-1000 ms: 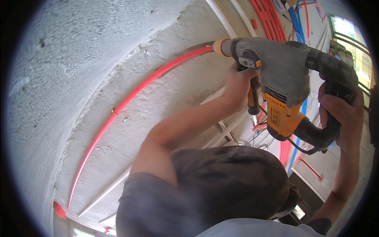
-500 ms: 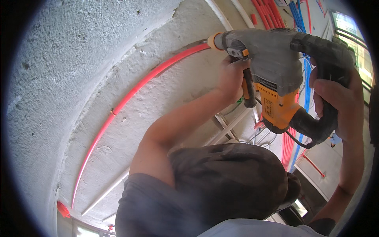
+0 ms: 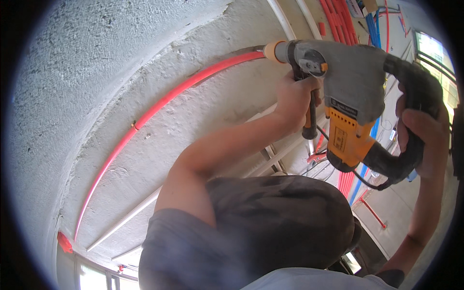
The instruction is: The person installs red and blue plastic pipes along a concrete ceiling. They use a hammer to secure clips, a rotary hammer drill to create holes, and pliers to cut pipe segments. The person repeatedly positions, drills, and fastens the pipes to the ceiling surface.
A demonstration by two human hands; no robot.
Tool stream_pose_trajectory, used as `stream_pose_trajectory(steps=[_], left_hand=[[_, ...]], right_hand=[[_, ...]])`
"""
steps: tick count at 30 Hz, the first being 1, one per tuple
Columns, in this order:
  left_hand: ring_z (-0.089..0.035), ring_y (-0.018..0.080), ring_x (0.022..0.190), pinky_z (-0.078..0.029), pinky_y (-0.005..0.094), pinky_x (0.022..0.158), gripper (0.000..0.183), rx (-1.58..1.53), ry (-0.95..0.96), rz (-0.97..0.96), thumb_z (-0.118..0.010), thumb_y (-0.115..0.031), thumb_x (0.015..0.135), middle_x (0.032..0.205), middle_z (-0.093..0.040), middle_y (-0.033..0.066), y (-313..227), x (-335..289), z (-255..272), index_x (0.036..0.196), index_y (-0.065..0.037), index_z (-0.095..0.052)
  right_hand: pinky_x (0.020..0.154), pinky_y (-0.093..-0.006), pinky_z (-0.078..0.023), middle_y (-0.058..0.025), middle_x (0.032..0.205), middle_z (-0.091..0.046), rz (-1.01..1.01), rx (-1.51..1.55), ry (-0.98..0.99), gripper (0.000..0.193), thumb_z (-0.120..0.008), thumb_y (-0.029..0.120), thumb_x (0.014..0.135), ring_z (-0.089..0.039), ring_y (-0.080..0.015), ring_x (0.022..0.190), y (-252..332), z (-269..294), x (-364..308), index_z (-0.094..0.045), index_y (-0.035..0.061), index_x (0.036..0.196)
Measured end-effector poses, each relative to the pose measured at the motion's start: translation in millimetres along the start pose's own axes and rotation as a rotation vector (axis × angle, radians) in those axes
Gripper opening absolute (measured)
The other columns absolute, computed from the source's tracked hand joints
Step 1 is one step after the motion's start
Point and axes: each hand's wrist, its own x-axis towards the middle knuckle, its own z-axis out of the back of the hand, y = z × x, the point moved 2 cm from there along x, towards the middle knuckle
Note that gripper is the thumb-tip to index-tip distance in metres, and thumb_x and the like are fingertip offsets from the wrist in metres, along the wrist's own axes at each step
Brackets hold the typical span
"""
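A large grey and orange rotary hammer drill (image 3: 353, 72) fills the upper right, held sideways with its chuck (image 3: 275, 51) toward the left. My left hand (image 3: 296, 99) is closed around its side handle (image 3: 309, 126), just behind the chuck. Around the black rear grip wraps my right hand (image 3: 425, 128). Just left of the chuck, a short grey piece of the bit shows by a dark groove in the rough surface. A red conduit pipe (image 3: 164, 100) curves along that surface, its upper end close to the bit.
A rough grey concrete wall (image 3: 96, 72) rises on the left. Red pipes (image 3: 338, 21) and blue pipes (image 3: 374, 29) run behind the drill. White strips (image 3: 125, 217) lie lower left. The drill's black cord (image 3: 365, 181) hangs below it. My dark-clothed knee (image 3: 285, 217) is bent underneath.
The drill and both hands sit a little further right and lower in the picture. The background has shifted slightly too. Both hands keep their hold.
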Motion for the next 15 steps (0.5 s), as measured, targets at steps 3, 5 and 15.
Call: stream_pose_trajectory(steps=[3,5,15], left_hand=[[-0.057,0.0161,0.059,-0.049,0.0331,0.058,0.017,0.02,0.009,-0.02,-0.067,-0.005,0.083,0.074,-0.058,0.0051,-1,-4,1,0.097,-0.003,-0.058],[-0.057,0.0158,0.06,-0.049,0.0331,0.058,0.018,0.048,-0.001,-0.008,-0.067,-0.006,0.083,0.074,-0.058,0.0049,-1,-5,2,0.098,-0.003,-0.058],[-0.057,0.018,0.059,-0.048,0.0346,0.058,0.017,-0.01,-0.023,-0.047,-0.067,-0.008,0.085,0.071,-0.057,0.0056,-4,-2,3,0.098,-0.003,-0.058]], right_hand=[[0.05,-0.0245,-0.044,-0.0056,0.084,-0.064,0.002,0.036,-0.036,0.05,-0.067,0.02,0.086,-0.054,-0.0103,0.051,-7,-2,-7,-0.059,-0.0035,0.129],[0.051,-0.0243,-0.044,-0.0069,0.082,-0.065,0.017,0.076,-0.036,0.049,-0.067,0.017,0.085,-0.055,-0.0108,0.051,-11,-2,-11,-0.059,-0.0051,0.129],[0.052,-0.0239,-0.044,-0.0046,0.077,-0.062,0.045,-0.028,0.025,0.047,-0.067,0.017,0.091,-0.056,-0.0098,0.053,4,-11,2,-0.059,-0.0059,0.132]])
